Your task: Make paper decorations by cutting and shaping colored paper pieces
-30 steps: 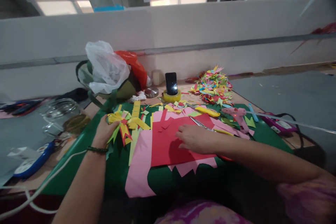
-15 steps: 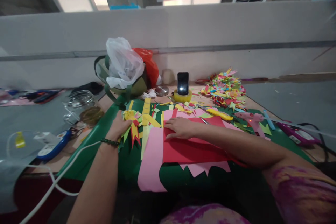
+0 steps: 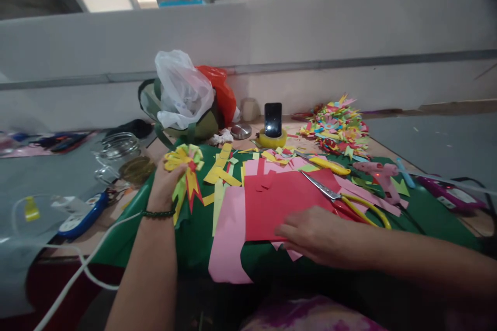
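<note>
Rosette (image 3: 184,158) of folded yellow and pale-green paper sits in your left grip (image 3: 165,186), which is closed on it, the thumb across its lower front near the red centre. Its petals face up past your fingers, and its red, yellow and green tails hang just right of that grip, above the green surface (image 3: 194,256). It looks very light, stiff enough in the folded loops but soft and easily creased in the tails. Dry paper should not slip much, so a light pinch at the thick centre seems the safest hold; squeezing the loops would likely flatten them, and the tail points could bend.

Your right grip (image 3: 316,235) is low, its fingers curled close together over the near edge of the red sheet (image 3: 272,209). You cannot tell from here whether they pinch anything. Just beyond that grip, the scissors (image 3: 337,197) lie on the sheet with their yellow handles toward its right side; the pink glue gun (image 3: 382,178) is farther out to the right. Left of the right grip, pink paper (image 3: 229,238) shows beside the red sheet, and yellow strips (image 3: 222,165) lie between it and your left grip, a bit farther away from you.
</note>
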Available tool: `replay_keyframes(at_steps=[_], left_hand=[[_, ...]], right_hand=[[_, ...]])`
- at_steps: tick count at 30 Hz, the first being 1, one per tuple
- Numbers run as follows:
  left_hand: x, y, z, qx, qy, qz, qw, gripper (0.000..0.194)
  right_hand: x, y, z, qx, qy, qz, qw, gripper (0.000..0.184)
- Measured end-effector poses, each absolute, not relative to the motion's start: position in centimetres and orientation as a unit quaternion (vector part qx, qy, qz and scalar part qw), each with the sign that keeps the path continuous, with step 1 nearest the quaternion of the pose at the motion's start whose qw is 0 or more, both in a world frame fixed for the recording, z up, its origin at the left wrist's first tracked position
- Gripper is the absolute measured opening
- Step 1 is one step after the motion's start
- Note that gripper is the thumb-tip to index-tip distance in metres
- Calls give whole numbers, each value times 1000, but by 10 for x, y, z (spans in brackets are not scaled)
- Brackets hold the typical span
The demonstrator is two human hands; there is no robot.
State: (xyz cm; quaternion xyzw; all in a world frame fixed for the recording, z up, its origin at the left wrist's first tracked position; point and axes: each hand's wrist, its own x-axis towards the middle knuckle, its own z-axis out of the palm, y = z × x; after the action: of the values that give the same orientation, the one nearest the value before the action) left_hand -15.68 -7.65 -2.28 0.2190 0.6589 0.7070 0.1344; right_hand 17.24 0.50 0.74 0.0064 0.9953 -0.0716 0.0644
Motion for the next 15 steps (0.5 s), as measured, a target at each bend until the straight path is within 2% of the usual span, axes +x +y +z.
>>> replay_keyframes(at_steps=[2, 6, 9, 13, 15], left_hand=[[-154, -77, -18, 211, 636, 730, 136, 36], [-150, -77, -15, 193, 615, 747, 165, 27], [-149, -77, -13, 170, 627, 737, 189, 23], [-148, -91, -3, 192, 663, 701, 179, 35], [-145, -103, 2, 254, 724, 635, 91, 49]], right_hand=[[194, 1, 4, 26, 993, -116, 23, 16], [224, 0, -16, 105, 974, -166, -113, 26], [238, 2, -35, 179, 953, -192, -151, 25], [256, 12, -53, 239, 928, -191, -211, 30], [264, 18, -59, 260, 915, -146, -271, 34]])
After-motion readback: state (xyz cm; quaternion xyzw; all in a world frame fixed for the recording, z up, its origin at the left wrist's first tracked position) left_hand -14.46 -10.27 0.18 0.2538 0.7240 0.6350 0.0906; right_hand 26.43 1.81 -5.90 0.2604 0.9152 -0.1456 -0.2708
